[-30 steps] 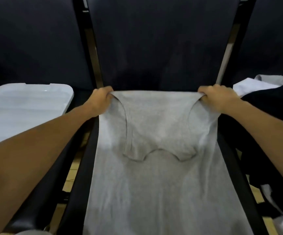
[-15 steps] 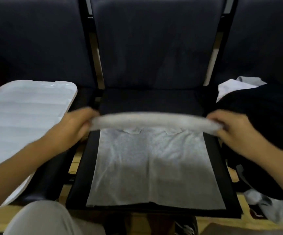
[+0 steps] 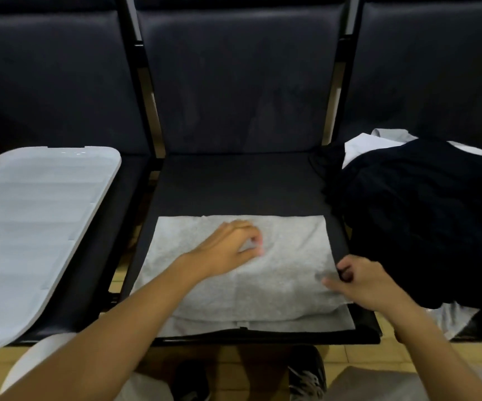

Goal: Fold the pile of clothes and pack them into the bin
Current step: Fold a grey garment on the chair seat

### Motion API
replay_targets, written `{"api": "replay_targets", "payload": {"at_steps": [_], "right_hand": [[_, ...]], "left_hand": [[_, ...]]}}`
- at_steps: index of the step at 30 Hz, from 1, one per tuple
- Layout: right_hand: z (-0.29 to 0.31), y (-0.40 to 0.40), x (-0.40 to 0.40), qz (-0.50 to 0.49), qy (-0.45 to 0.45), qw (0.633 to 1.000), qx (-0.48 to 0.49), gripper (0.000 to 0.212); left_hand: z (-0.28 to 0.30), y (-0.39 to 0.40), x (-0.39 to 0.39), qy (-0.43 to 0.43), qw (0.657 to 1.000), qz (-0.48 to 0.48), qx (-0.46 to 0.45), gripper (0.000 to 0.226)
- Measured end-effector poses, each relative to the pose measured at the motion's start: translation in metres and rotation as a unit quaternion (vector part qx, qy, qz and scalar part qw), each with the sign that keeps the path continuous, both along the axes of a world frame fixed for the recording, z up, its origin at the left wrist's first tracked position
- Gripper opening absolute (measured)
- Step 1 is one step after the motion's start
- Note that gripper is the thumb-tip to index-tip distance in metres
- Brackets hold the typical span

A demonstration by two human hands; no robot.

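On the left seat of the row of dark padded chairs rests a white ribbed plastic bin lid (image 3: 31,227), its surface faintly grooved and its near end reaching out past the seat edge.

The middle dark chair seat (image 3: 234,186) carries a light grey knitted garment (image 3: 277,285), folded over on itself into a broad rectangle that covers the front half of the seat; a lower layer shows as a strip along the near edge. The far half of the seat lies bare behind it.

The left hand (image 3: 228,250) lies over the middle of the grey garment, its wrist and palm low on the cloth, the fingers (image 3: 255,237) curled with the thumb close to the fingertips; whether a pinch of cloth is caught between them cannot be told, since they are blurred.

The right hand (image 3: 364,282) is at the right edge of the same garment, near the side of the seat, its fingers bent and its thumb pointing left onto the fabric; whether it grips the edge cannot be told either.

On the right seat sits a heap of unfolded clothes: a large black garment (image 3: 425,221) on top, with white cloth (image 3: 372,141) showing behind it and pale grey cloth (image 3: 451,316) hanging out below.
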State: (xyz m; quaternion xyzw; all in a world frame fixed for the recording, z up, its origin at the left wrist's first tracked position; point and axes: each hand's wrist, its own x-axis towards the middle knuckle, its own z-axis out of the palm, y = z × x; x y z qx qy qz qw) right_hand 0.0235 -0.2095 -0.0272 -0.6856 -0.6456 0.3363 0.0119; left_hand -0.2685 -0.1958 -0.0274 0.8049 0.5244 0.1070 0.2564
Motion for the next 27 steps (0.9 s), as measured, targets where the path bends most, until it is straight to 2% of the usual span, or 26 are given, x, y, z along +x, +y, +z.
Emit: {"api": "replay_targets", "payload": {"at_steps": [2, 4, 6, 7, 9, 10, 13, 17, 20, 22, 23, 25, 27], "right_hand": [[-0.006, 0.0, -0.011, 0.009, -0.054, 0.998, -0.041, 0.05], [-0.014, 0.0, -0.022, -0.005, -0.065, 0.996, -0.065, 0.054], [-0.023, 0.002, -0.022, -0.018, -0.039, 0.995, -0.09, 0.042], [-0.025, 0.002, -0.02, -0.009, -0.027, 0.995, -0.099, 0.036], [-0.026, 0.004, -0.014, 0.013, 0.002, 0.992, -0.123, 0.034], [-0.024, 0.006, -0.01, 0.013, 0.021, 0.991, -0.131, 0.034], [-0.007, 0.018, 0.006, -0.054, 0.087, 0.989, -0.11, 0.033], [0.021, 0.031, 0.035, -0.143, 0.181, 0.972, -0.034, 0.027], [0.04, 0.03, 0.043, -0.132, 0.226, 0.965, 0.025, 0.022], [0.056, 0.025, 0.037, -0.09, 0.286, 0.953, 0.037, 0.011], [0.063, 0.022, 0.028, -0.065, 0.326, 0.943, 0.03, 0.005], [0.073, 0.015, 0.002, -0.016, 0.393, 0.92, 0.009, 0.006], [0.07, 0.007, -0.03, 0.034, 0.419, 0.907, 0.006, 0.009]], "left_hand": [[-0.002, 0.029, 0.037, 0.028, 0.999, -0.01, 0.018, 0.036], [-0.004, 0.056, 0.072, 0.084, 0.996, -0.028, -0.015, 0.062], [-0.011, 0.08, 0.102, 0.153, 0.985, -0.039, -0.068, 0.072], [-0.011, 0.089, 0.112, 0.181, 0.979, -0.047, -0.086, 0.063], [-0.013, 0.104, 0.122, 0.207, 0.97, -0.075, -0.107, 0.022], [-0.013, 0.111, 0.124, 0.205, 0.967, -0.092, -0.119, 0.009], [-0.008, 0.127, 0.13, 0.13, 0.975, -0.125, -0.132, 0.014], [0.021, 0.141, 0.137, 0.024, 0.987, -0.13, -0.086, 0.019], [0.053, 0.144, 0.136, 0.011, 0.988, -0.148, -0.034, 0.013], [0.078, 0.14, 0.122, 0.007, 0.986, -0.164, 0.015, 0.014], [0.089, 0.136, 0.109, 0.019, 0.984, -0.172, 0.045, 0.018], [0.106, 0.124, 0.074, 0.073, 0.972, -0.192, 0.115, 0.023], [0.109, 0.105, 0.038, 0.151, 0.952, -0.213, 0.162, 0.027]]}}
